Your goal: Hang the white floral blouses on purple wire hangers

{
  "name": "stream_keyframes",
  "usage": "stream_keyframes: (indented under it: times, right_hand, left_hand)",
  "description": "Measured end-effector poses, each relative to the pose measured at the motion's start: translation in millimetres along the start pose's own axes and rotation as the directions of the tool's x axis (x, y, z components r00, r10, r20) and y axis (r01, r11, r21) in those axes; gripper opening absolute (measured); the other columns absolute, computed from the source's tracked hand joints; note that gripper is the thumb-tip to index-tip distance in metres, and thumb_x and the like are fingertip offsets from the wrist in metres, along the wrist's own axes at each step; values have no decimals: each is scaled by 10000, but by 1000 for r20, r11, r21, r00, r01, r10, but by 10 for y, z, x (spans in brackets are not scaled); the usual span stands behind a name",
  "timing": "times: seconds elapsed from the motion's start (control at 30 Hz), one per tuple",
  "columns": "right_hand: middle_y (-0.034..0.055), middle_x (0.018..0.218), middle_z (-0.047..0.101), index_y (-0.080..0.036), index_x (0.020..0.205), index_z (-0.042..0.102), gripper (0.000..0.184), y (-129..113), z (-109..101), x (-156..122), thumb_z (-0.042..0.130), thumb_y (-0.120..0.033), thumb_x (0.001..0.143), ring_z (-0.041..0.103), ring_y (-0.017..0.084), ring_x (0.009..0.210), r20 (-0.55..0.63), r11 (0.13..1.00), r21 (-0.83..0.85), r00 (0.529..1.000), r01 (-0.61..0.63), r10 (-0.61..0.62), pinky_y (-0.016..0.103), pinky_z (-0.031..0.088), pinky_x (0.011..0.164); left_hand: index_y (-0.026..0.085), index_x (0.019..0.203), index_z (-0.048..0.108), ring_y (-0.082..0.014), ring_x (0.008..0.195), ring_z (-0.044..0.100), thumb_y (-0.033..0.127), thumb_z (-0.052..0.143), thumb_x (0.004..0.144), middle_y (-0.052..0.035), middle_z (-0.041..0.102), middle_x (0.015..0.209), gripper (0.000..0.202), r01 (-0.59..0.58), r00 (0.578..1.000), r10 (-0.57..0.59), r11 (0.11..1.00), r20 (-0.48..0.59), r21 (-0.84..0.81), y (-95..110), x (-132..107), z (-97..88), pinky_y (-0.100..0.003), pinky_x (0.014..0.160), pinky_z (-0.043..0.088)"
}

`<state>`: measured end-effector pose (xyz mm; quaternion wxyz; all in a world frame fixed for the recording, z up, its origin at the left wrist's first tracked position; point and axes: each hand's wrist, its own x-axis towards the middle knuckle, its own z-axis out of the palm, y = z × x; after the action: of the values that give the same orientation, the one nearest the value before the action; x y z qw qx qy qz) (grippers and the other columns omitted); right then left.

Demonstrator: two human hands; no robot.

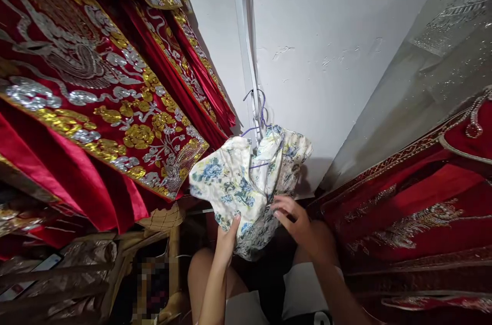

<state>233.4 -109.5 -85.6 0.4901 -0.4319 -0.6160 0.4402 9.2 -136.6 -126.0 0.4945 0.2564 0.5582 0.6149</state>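
Observation:
A white garment with blue and yellow flowers [226, 176] hangs on a thin purple hanger [263, 109] in front of me. Grey lace [257, 235] forms its lower part. My left hand [229, 232] grips the lower left of the garment, thumb on the front and the other fingers hidden behind the cloth. My right hand [292, 217] is at the garment's right side, by the lower end of the V-shaped neckline. Its fingers are partly bent and apart, the fingertips at the cloth's edge; I see nothing held in them.
Red robes with gold and silver embroidery [134, 135] hang at the left. More red embroidered cloth [415, 212] and a sheer sparkling fabric [453, 38] are at the right. A white wall [307, 17] rises behind. A wooden chair [175, 263] and a phone [48, 262] are lower left.

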Motion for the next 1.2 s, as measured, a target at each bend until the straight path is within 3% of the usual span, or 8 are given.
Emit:
stream_keyframes:
  times: [0.13, 0.23, 0.53, 0.73, 0.97, 1.03, 1.1, 1.2]
  right_hand:
    - [54, 768, 705, -193, 959, 668, 298, 273, 333, -210, 591, -480, 939, 647, 189, 650, 11, 963, 163, 976, -216, 217, 307, 526, 615]
    - [22, 701, 652, -195, 855, 628, 272, 232, 386, -96, 609, -457, 929, 589, 161, 615, 61, 970, 181, 987, -160, 151, 284, 474, 602]
    - [20, 683, 620, -202, 860, 611, 167, 230, 508, -10, 646, -365, 868, 548, 168, 630, -140, 987, 154, 987, -55, 76, 281, 432, 587]
    - [0, 630, 524, -200, 800, 597, 224, 228, 425, -96, 580, -391, 914, 486, 154, 584, -161, 994, 81, 983, -73, 85, 274, 397, 554]
    - [-42, 573, 400, -204, 729, 533, 289, 267, 300, -170, 540, -397, 944, 388, 123, 533, 3, 990, 37, 991, -136, 136, 266, 313, 526]
    - [-31, 582, 443, -200, 735, 547, 281, 243, 286, -183, 543, -388, 944, 419, 129, 549, -1, 991, 27, 992, -130, 130, 268, 335, 544]
    - [-13, 597, 502, -193, 757, 593, 260, 207, 271, -183, 567, -386, 930, 454, 140, 564, -53, 992, 8, 990, -128, 128, 270, 359, 550]
    - [11, 604, 558, -187, 756, 662, 258, 150, 247, -167, 618, -398, 899, 491, 157, 576, -112, 989, -16, 983, -150, 147, 277, 376, 545]
  left_hand:
    - [205, 1389, 593, -339, 1465, 453, 547, 852, 710, -145, 608, 1457, 803, -18, 1000, 16, 998, 24, 63, 9, -127, 30, -478, 1261, 269]
    - [192, 1364, 621, -353, 1436, 488, 563, 847, 703, -152, 636, 1419, 791, 2, 998, -9, 994, 65, 108, 100, -220, 38, -484, 1246, 303]
    - [205, 1425, 560, -337, 1496, 406, 566, 847, 711, -138, 568, 1501, 850, 51, 998, -53, 995, 23, 81, 182, -376, 2, -454, 1268, 269]
    - [252, 1460, 503, -327, 1518, 370, 529, 879, 690, -113, 466, 1592, 900, 110, 993, -108, 994, -39, 30, 162, -359, 5, -444, 1273, 262]
    - [254, 1415, 540, -329, 1452, 465, 512, 853, 725, -119, 561, 1494, 801, 42, 992, -42, 999, -118, 6, 163, -294, -4, -459, 1241, 327]
    - [228, 1369, 567, -336, 1403, 513, 532, 817, 761, -135, 601, 1430, 724, -18, 987, 26, 998, -159, 53, 143, -271, -10, -468, 1216, 358]
    - [205, 1304, 585, -334, 1363, 532, 550, 776, 796, -139, 609, 1379, 643, -169, 947, 206, 972, -246, 163, 121, -257, 6, -470, 1191, 376]
    - [211, 1227, 574, -304, 1341, 509, 490, 757, 827, -132, 547, 1386, 520, -439, 777, 565, 803, -278, 404, 63, -270, 101, -438, 1154, 388]
